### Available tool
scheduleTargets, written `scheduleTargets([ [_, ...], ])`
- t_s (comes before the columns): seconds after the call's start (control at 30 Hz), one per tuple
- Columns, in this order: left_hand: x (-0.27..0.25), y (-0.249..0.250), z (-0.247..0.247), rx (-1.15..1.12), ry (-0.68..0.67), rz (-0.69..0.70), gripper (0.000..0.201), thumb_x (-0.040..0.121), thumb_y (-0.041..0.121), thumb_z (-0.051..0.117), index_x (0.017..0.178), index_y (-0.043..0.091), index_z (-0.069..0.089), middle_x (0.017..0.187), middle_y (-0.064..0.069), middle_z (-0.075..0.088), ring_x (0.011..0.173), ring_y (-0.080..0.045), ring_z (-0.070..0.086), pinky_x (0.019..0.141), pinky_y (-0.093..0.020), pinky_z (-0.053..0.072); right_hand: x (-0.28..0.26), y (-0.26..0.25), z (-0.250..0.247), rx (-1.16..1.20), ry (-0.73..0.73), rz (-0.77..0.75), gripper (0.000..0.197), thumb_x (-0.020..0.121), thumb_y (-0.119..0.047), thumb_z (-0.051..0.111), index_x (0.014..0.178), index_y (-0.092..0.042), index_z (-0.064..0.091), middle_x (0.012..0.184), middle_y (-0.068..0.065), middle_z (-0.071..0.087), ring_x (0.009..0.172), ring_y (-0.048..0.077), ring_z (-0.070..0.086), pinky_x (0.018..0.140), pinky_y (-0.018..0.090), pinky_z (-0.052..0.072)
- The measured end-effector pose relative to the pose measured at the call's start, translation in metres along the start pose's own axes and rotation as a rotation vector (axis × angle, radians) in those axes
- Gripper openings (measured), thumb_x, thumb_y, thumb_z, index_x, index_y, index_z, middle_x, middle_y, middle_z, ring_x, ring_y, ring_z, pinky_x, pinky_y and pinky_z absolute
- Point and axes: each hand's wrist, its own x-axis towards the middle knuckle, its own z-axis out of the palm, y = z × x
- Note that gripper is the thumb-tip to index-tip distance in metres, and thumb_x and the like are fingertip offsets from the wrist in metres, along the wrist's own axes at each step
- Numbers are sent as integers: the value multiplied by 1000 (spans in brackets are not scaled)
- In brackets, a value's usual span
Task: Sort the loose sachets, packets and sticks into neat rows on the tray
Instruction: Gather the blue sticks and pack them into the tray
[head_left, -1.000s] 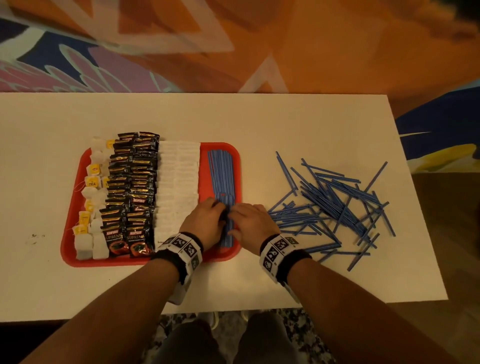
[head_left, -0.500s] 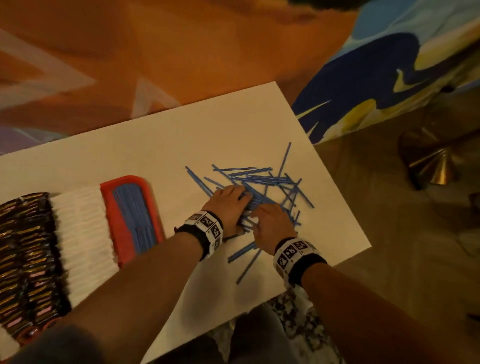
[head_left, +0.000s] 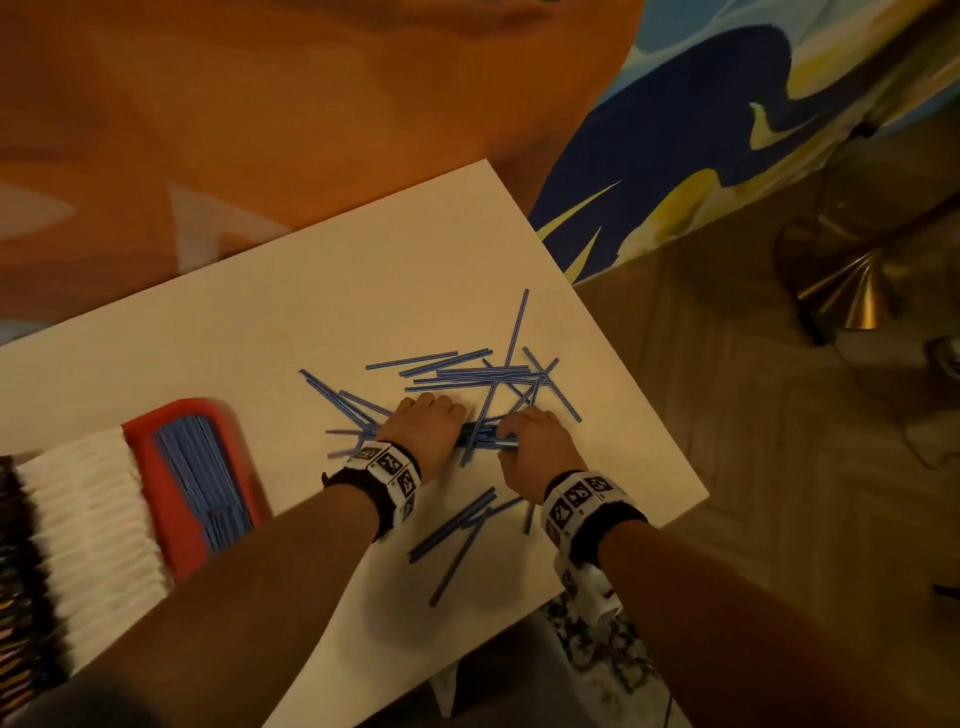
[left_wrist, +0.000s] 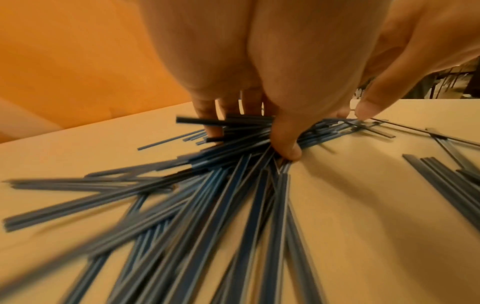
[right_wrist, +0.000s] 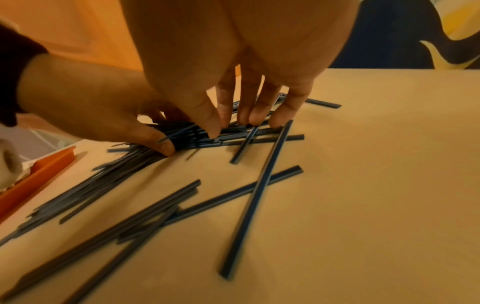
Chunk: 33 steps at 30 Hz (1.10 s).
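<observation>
Loose blue sticks (head_left: 467, 371) lie scattered on the white table (head_left: 311, 312), right of the red tray (head_left: 143, 457). My left hand (head_left: 431, 418) and right hand (head_left: 530, 436) face each other over the pile and grip a gathered bundle of sticks (head_left: 480, 434) from both ends. In the left wrist view my left hand (left_wrist: 249, 139) pinches the bundle between thumb and fingers. In the right wrist view my right hand (right_wrist: 233, 128) pinches the bundle's other end. The tray holds a row of blue sticks (head_left: 202, 467), white sachets (head_left: 88, 514) and dark packets (head_left: 15, 561).
A few sticks (head_left: 457, 525) lie near the table's front edge, between my wrists. The table's right edge (head_left: 649, 395) is close to the pile, with wooden floor and a brass lamp base (head_left: 852, 296) beyond it. The tray's rim (right_wrist: 39, 174) is left of the pile.
Both hands left the stick row on the tray and moved right to the loose pile. They have drawn several sticks together into a bundle. The head view swung right.
</observation>
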Motion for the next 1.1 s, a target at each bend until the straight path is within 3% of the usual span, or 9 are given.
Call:
scheduleTargets([
  [0.13,-2,1,0,-32,-48,-23,40,101,8,36,140,3,37,142,-17,40,126,-34,43,102,-40,38,10,-2,2,139,42,32,26,84,-7,59,106,-20,63,125,7,55,121,25,50,104,39,44],
  [0.2,-4,-2,0,-30,-56,-37,38,102,9,33,140,1,37,144,-19,37,127,-34,41,102,-40,37,13,-4,-1,207,56,68,25,82,-1,58,97,-21,58,117,6,55,109,25,55,87,31,52],
  [0.33,-11,-12,-3,-31,-52,-53,40,104,13,30,142,2,37,143,-18,41,126,-33,41,105,-40,35,19,-7,-6,283,95,99,26,75,4,58,86,-19,53,103,7,56,102,26,55,74,25,41],
  [0.47,-21,-22,-14,11,-48,-61,37,103,15,32,138,6,40,138,-15,48,125,-32,45,107,-42,33,22,-16,-15,385,109,152,29,76,8,53,87,-18,54,100,7,56,77,13,50,57,16,33],
  [0.73,-43,-33,-29,-108,-42,-58,45,97,11,44,141,11,35,141,-11,46,123,-31,46,105,-42,32,15,-30,-32,412,139,150,28,79,7,50,91,-18,56,106,3,58,93,18,52,67,21,34],
  [0.93,-60,-33,-37,-159,25,-52,48,93,1,45,140,10,36,135,-13,49,120,-31,48,98,-35,34,13,-42,-44,531,276,141,23,95,-3,41,99,-12,61,101,3,61,83,17,56,59,7,37],
  [0.97,-63,-34,-39,-168,27,-51,50,93,1,45,142,9,35,135,-13,49,121,-31,48,99,-35,34,18,-45,-48,611,314,173,18,96,-8,44,99,-15,61,101,3,62,82,20,59,63,11,44],
  [1.03,-71,-35,-43,-185,35,-52,53,94,1,45,145,8,32,136,-15,48,120,-32,49,97,-35,35,25,-56,-64,854,270,297,12,92,-26,58,101,-20,60,108,5,62,95,27,61,83,33,54],
  [1.1,-79,-35,-47,-205,53,-55,52,94,0,46,144,8,33,134,-16,49,118,-32,50,94,-34,37,31,-67,-79,1033,106,361,36,86,-45,67,108,-18,57,112,4,59,103,28,61,85,41,54],
])
